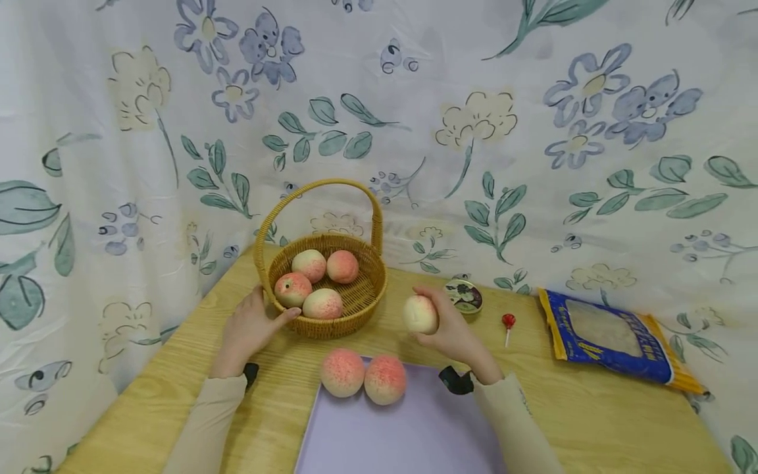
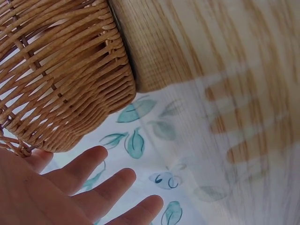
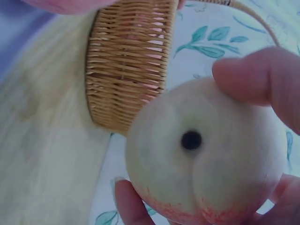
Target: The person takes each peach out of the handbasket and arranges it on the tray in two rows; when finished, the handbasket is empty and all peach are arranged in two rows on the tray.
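My right hand (image 1: 447,329) holds a pale peach (image 1: 421,315) above the table, to the right of the basket. In the right wrist view this peach (image 3: 201,154) shows a dark round hole, with thumb and fingers about it. My left hand (image 1: 251,329) rests against the left front side of the wicker basket (image 1: 337,326), its thumb at the rim; in the left wrist view several fingers (image 2: 108,187) extend straight, apart from the weave. Several peaches (image 1: 322,304) lie inside the basket. Two more peaches (image 1: 343,372) sit at the far edge of a lilac tray (image 1: 408,441).
Behind the right hand stands a round tin (image 1: 464,296). A red lollipop (image 1: 508,322) lies farther right, then a blue and yellow packet (image 1: 616,336). A floral curtain (image 1: 414,164) hangs behind the wooden table (image 1: 568,408), and the basket's tall handle (image 1: 331,183) arches upward.
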`<state>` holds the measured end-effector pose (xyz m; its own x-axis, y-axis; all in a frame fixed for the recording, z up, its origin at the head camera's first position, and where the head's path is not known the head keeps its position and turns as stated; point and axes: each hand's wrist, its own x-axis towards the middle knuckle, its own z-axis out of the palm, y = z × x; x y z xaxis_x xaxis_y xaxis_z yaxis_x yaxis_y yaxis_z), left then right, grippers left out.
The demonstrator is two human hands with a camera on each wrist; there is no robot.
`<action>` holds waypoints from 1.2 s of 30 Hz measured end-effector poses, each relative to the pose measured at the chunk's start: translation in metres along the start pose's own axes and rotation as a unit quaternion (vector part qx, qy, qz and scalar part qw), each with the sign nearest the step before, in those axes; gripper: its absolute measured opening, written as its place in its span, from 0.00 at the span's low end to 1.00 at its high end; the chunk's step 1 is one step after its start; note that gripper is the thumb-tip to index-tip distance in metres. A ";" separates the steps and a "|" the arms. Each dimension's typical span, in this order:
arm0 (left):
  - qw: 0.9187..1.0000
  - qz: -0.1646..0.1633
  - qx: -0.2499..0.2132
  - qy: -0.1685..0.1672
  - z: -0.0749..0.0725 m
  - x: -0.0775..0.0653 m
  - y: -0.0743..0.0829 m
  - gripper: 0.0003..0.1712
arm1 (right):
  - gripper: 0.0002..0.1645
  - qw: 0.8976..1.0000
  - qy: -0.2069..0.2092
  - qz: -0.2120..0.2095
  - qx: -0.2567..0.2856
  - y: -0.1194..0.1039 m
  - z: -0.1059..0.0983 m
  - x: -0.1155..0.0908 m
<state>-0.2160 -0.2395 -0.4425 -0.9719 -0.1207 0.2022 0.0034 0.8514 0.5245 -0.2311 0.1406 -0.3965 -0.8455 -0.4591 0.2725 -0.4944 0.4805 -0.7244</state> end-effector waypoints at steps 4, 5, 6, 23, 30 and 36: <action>1.000 -0.005 0.002 -0.005 -0.001 0.000 0.000 0.60 | 0.47 1.000 -0.018 0.024 -0.005 0.005 -0.001 -0.021; 1.000 -0.006 0.002 -0.006 -0.002 0.000 0.001 0.60 | 0.47 0.999 -0.023 0.029 -0.009 0.006 -0.001 -0.026; 1.000 -0.007 0.003 -0.008 -0.002 -0.001 0.002 0.61 | 0.47 0.999 -0.031 0.038 -0.011 0.007 -0.001 -0.031; 1.000 -0.011 0.006 -0.022 -0.003 0.000 0.003 0.62 | 0.41 0.985 -0.168 0.017 -0.047 0.011 0.000 -0.061; 1.000 -0.012 0.001 -0.022 -0.002 0.001 0.003 0.62 | 0.40 0.974 -0.218 0.052 -0.032 0.010 -0.005 -0.060; 1.000 -0.006 -0.005 -0.014 0.001 0.002 0.000 0.61 | 0.38 0.965 -0.246 0.092 -0.024 0.013 -0.002 -0.055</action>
<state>-0.2187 -0.2396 -0.4433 -0.9781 -0.1170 0.1723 -0.0066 0.8442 0.5360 -0.1916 0.1734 -0.4202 -0.7282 -0.6555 -0.2000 -0.3632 0.6166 -0.6985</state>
